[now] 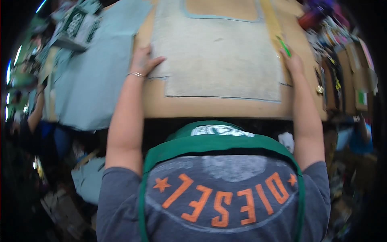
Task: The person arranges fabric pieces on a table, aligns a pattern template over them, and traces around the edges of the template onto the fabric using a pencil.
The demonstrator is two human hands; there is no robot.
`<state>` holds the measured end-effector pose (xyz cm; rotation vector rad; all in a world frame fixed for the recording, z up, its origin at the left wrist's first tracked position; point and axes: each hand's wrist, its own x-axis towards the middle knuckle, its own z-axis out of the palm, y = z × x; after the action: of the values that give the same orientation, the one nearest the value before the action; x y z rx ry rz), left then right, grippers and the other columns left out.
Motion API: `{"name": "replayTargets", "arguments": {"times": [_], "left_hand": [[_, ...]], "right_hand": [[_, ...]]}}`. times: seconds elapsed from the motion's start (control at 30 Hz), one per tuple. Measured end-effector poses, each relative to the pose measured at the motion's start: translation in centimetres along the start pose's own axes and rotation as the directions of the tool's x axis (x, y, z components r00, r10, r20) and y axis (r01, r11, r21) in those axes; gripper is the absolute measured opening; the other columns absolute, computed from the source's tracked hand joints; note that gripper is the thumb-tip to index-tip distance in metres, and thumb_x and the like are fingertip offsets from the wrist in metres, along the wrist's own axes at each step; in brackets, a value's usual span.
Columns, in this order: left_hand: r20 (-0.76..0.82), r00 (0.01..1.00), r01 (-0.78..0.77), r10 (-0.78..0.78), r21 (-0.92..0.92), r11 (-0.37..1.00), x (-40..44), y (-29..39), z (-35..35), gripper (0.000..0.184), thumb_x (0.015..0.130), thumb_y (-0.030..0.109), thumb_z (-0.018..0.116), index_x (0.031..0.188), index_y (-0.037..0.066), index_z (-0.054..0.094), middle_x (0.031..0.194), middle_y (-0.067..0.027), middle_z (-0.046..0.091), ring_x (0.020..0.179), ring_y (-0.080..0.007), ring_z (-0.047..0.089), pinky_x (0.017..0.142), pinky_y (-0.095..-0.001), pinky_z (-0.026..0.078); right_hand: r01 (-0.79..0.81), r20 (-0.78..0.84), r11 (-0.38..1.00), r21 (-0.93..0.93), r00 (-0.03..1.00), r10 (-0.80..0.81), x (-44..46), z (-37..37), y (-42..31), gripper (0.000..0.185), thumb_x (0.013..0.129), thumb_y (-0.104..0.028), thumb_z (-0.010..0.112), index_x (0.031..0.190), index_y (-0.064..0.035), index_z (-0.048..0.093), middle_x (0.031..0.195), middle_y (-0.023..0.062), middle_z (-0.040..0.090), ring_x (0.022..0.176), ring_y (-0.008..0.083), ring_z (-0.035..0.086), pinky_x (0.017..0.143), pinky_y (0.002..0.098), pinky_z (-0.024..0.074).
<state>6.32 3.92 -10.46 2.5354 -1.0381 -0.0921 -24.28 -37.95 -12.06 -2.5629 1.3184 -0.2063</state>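
Observation:
A large pale, worn sheet (221, 60) with a cut-out at its far side lies flat on the tan tabletop (193, 109). Blue-grey material (225, 17) shows along its edges, and a dark line runs along the near edge. At the sheet's left edge lies my left hand (144, 63), its thumb stretched out over the material and the other fingers partly hidden. My right hand (293, 62) is at the right edge, closed around a slim green pen (284, 46) that points up and away. Some blur softens both hands.
Blue-grey material (100, 68) covers the table's left side, with a green and white box (76, 27) on it. At right are scissors with yellow handles (337, 80), cardboard boxes (356, 76) and assorted clutter. Another person's arm (38, 107) is at far left.

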Motion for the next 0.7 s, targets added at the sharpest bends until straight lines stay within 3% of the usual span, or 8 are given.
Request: {"name": "replayTargets", "arguments": {"times": [0.03, 0.1, 0.2, 0.6, 0.7], "left_hand": [[0.032, 0.999, 0.038, -0.038, 0.015, 0.999, -0.1, 0.1, -0.2, 0.066, 0.056, 0.037, 0.08, 0.104, -0.001, 0.057, 0.09, -0.0165, 0.055, 0.081, -0.0286, 0.053, 0.074, -0.0337, 0.045], [0.015, 0.998, 0.064, -0.063, -0.044, 0.997, -0.4, -0.1, -0.2, 0.073, 0.06, 0.041, 0.076, 0.115, -0.001, 0.052, 0.091, -0.0162, 0.052, 0.086, -0.0278, 0.05, 0.08, -0.0311, 0.041], [-0.004, 0.995, 0.096, -0.096, -0.017, 0.995, -0.8, 0.5, -0.4, 0.079, 0.06, 0.045, 0.074, 0.12, 0.001, 0.049, 0.092, -0.0159, 0.052, 0.088, -0.0272, 0.05, 0.081, -0.0311, 0.041], [0.006, 0.991, 0.135, -0.135, 0.034, 0.99, -1.1, 1.2, -0.4, 0.083, 0.062, 0.05, 0.071, 0.123, 0.001, 0.045, 0.1, -0.018, 0.052, 0.096, -0.0286, 0.049, 0.086, -0.0328, 0.04], [-0.012, 0.991, 0.13, -0.13, 0.037, 0.991, -1.3, 1.2, -0.4, 0.083, 0.064, 0.049, 0.071, 0.126, 0.001, 0.043, 0.102, -0.018, 0.051, 0.098, -0.0289, 0.048, 0.087, -0.0334, 0.04]], "right_hand": [[0.081, -0.073, 0.997, 0.013, 0.994, -0.08, -0.2, 0.1, 0.2, 0.06, 0.079, -0.056, 0.049, 0.119, -0.0117, 0.052, 0.098, 0.023, 0.059, 0.094, 0.0376, 0.056, 0.081, 0.0423, 0.0431], [0.082, -0.04, 0.996, -0.042, 0.996, -0.084, -0.5, -0.6, -0.2, 0.06, 0.08, -0.056, 0.048, 0.12, -0.0121, 0.05, 0.1, 0.024, 0.058, 0.096, 0.0379, 0.055, 0.082, 0.0424, 0.0428], [0.073, -0.011, 0.995, -0.072, 0.997, -0.074, -0.5, -0.8, -0.4, 0.059, 0.081, -0.055, 0.046, 0.122, -0.0122, 0.049, 0.098, 0.0251, 0.058, 0.095, 0.0382, 0.055, 0.081, 0.0425, 0.0433], [0.079, -0.024, 0.99, -0.114, 0.996, -0.083, -0.8, -0.9, -0.7, 0.062, 0.082, -0.054, 0.045, 0.122, -0.0068, 0.048, 0.098, 0.0251, 0.058, 0.094, 0.0387, 0.056, 0.079, 0.043, 0.0441], [0.16, -0.122, 0.985, -0.068, 0.978, -0.167, -0.1, -0.3, 0.3, 0.062, 0.083, -0.053, 0.045, 0.12, -0.0033, 0.049, 0.104, 0.0257, 0.056, 0.097, 0.0372, 0.055, 0.082, 0.0417, 0.0432]]}}
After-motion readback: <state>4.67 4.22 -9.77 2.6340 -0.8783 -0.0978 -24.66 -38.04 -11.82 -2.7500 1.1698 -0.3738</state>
